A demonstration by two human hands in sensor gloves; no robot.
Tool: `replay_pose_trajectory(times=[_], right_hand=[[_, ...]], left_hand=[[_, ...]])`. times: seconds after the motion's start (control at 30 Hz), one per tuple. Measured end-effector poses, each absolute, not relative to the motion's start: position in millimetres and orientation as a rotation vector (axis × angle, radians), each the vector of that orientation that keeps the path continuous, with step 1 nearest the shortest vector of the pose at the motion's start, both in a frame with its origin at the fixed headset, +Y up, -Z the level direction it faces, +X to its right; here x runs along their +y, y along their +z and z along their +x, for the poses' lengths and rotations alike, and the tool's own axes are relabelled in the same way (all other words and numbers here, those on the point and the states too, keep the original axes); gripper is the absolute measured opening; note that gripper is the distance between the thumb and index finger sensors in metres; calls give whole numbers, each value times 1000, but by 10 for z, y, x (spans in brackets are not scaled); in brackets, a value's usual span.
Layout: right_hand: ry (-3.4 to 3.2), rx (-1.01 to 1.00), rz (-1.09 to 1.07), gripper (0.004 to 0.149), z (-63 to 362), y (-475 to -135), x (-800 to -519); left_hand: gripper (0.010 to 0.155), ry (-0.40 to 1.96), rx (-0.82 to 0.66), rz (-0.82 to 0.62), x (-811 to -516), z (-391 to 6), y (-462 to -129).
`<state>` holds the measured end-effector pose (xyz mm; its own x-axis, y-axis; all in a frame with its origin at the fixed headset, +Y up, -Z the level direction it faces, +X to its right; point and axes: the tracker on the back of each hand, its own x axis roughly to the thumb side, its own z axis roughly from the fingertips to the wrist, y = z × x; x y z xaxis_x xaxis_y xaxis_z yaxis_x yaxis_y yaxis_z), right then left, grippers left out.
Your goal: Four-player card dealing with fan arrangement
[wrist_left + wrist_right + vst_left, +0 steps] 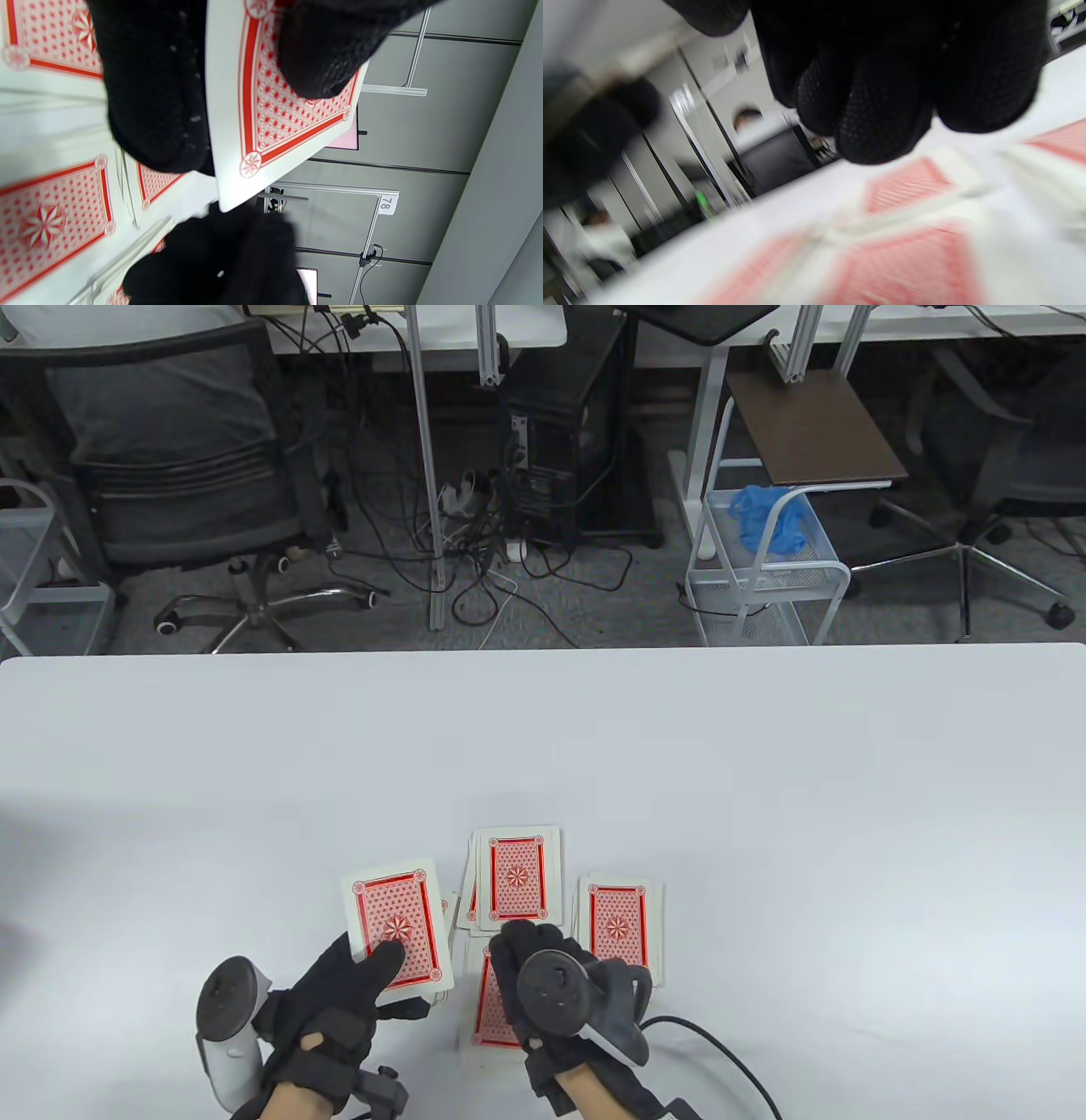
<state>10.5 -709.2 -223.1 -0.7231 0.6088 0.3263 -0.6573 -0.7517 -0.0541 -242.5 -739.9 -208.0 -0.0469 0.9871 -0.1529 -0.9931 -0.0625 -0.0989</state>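
Red-backed playing cards [519,875] already sit in piles near the bench's [764,780] 6 o'clock edge — dealing looks well underway, no fans yet. Left hand [327,1010] grips the remaining stack [397,925]; right hand [543,984] — grip hidden, can't tell.

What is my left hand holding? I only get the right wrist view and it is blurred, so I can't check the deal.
Observer: The left hand holds the red-backed deck, with its thumb pressed on the top card.
Operator: How many piles are on the table?
Observer: The table view shows three: a far pile, a right pile and a near pile. The near pile is partly under the right hand.
Operator: Does the right hand hold a card?
Observer: I cannot tell. Its fingers reach down where the near and far piles meet, hiding any card.
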Motion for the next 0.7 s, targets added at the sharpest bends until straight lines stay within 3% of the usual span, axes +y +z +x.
replay_pose_trajectory(times=[0.17,0.3,0.43,0.53,0.7], right_hand=[[2306,-215,404,67,56,-2158,-6966],[2249,-261,435,46,54,-2194,-6941],[2179,-207,489,43,9,-2254,-6942],[2127,-164,453,42,-27,-2341,-6938],[2111,-189,213,42,-124,-2484,-7066]], left_hand=[[45,1633,-30,-275,-7410,-2199,-2041],[46,1651,-50,-299,-7408,-2149,-2031],[47,1655,-21,-275,-7402,-2243,-2040],[47,1683,28,-210,-7342,-2444,-2052],[47,1628,163,22,-7152,-2990,-2028]])
